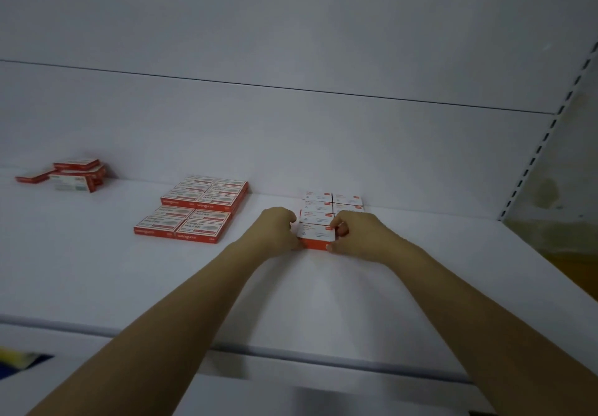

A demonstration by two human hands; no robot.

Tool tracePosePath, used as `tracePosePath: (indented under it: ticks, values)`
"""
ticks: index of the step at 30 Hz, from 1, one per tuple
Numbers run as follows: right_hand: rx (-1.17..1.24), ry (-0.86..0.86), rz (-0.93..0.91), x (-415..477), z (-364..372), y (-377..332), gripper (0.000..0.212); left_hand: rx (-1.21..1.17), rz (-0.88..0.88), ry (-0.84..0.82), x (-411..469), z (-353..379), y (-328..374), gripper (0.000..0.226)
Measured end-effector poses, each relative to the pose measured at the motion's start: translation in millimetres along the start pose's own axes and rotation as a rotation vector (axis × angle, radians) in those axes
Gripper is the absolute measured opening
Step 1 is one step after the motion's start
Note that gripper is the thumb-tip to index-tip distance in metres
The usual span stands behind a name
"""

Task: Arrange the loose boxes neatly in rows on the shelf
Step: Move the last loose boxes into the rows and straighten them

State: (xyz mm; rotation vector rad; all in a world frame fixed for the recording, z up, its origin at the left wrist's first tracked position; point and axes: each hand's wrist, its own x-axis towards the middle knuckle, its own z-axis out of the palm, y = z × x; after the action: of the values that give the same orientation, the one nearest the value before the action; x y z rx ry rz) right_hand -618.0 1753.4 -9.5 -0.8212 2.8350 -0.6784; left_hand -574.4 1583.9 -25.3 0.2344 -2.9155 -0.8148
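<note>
A small white-and-red box [316,235] lies on the white shelf [97,273] at the front of a tidy block of like boxes [333,203] set in two columns. My left hand [278,231] grips the box's left end with curled fingers. My right hand [354,234] pinches its right end between thumb and fingers. Left of them stands a neat group of larger red boxes [194,210], partly stacked two high. At the far left a loose heap of red boxes [69,174] lies jumbled against the back wall.
The shelf's back wall [291,144] rises right behind the boxes. A slotted upright [537,153] marks the right end of the shelf. The shelf's front edge [291,354] runs below my forearms. Bare shelf surface spreads between the groups and in front of them.
</note>
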Motion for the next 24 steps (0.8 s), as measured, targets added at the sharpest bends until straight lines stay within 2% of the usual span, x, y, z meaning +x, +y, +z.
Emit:
tracePosePath:
  ticks: [4,6,11,15,18,24]
  values:
    - [-0.284,-0.079,-0.022,10,-18,-24,0.048,0.079,-0.017,0.049,-22,-28,-17,0.058]
    - [-0.351,-0.074,-0.055,17,-22,-36,0.047,0.139,-0.042,0.086,-34,-45,-30,0.052]
    - [-0.375,-0.083,-0.267,41,1,-105,0.043,0.236,-0.257,0.178,-88,-96,-88,0.04]
    - [-0.379,-0.091,-0.441,52,34,-172,0.033,0.271,-0.415,0.229,-135,-134,-138,0.045]
    - [-0.367,-0.099,-0.545,55,58,-215,0.037,0.294,-0.5,0.257,-164,-160,-171,0.047]
    - [-0.299,-0.129,-0.606,66,97,-288,0.042,0.314,-0.568,0.31,-201,-198,-223,0.049]
